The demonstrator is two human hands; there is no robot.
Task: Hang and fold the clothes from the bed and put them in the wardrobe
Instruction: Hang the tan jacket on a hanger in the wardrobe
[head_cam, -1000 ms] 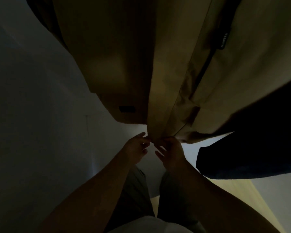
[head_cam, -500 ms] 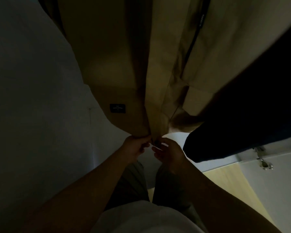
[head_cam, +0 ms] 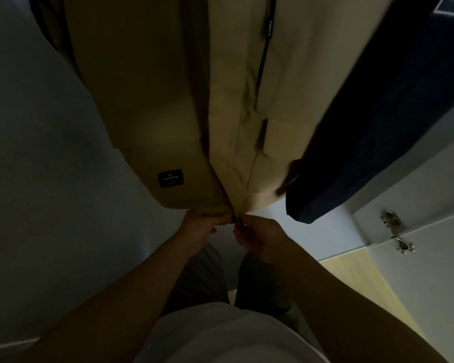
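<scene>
Dim; pale wall [head_cam: 42,179], wood floor [head_cam: 364,292], metal hinge [head_cam: 396,235].

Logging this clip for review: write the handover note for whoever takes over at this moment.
Left hand pinches the bottom hem of the tan fabric jacket, on its left front panel.
Right hand pinches the right front edge at the hem.
The jacket hangs from above, hanger out of view, beside a dark navy hanging garment.
Done: jacket hung.
Left: the front looks unfastened at the hem; other clothes are not in view.

A home wardrobe [head_cam: 50,179]: a tan jacket [head_cam: 168,100] and dark garment [head_cam: 378,127] hang beside a hinged door [head_cam: 435,284]
</scene>
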